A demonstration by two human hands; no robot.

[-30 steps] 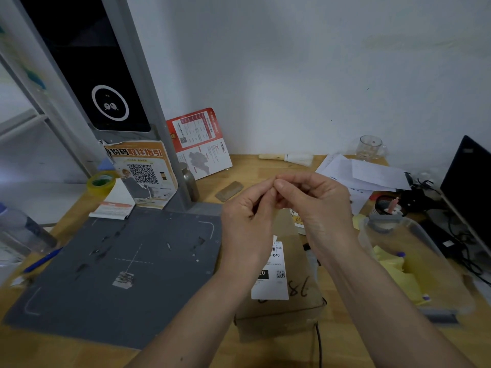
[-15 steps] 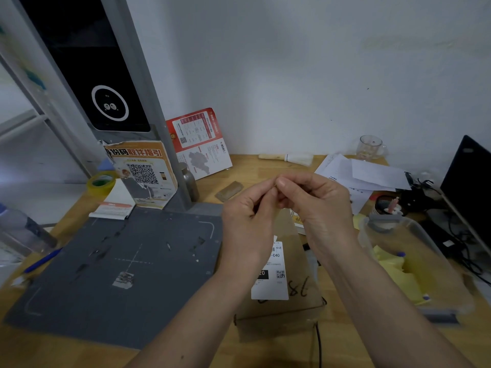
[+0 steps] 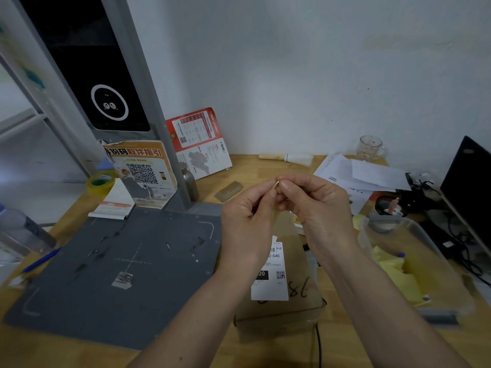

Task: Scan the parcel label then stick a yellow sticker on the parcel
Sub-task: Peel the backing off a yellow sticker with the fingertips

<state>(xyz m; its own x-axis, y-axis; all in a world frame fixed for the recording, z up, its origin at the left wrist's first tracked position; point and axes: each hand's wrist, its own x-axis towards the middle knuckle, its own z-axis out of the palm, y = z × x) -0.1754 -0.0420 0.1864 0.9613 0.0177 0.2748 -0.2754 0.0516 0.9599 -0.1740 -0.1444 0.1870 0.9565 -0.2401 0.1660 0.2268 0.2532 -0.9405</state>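
My left hand (image 3: 248, 221) and right hand (image 3: 318, 205) meet in the air above the middle of the desk (image 3: 265, 171), fingertips together, pinching a small yellow sticker (image 3: 276, 185) between them; only its thin edge shows. Directly under my wrists the parcel (image 3: 297, 309) lies flat near the desk's front edge, its white label (image 3: 271, 277) facing up. The grey scanner mat (image 3: 111, 269) fills the left half of the desk, its right edge just beside the parcel. To the right, a clear plastic bin (image 3: 414, 264) holding yellow sheets sits close to the parcel, so the open room for my hands is the strip over the parcel and the bare wood behind it toward the back edge. Compared with 0.5 s ago, my hands have barely shifted; my fingertips have parted slightly and the sticker's edge now peeks out. The parcel has not moved.
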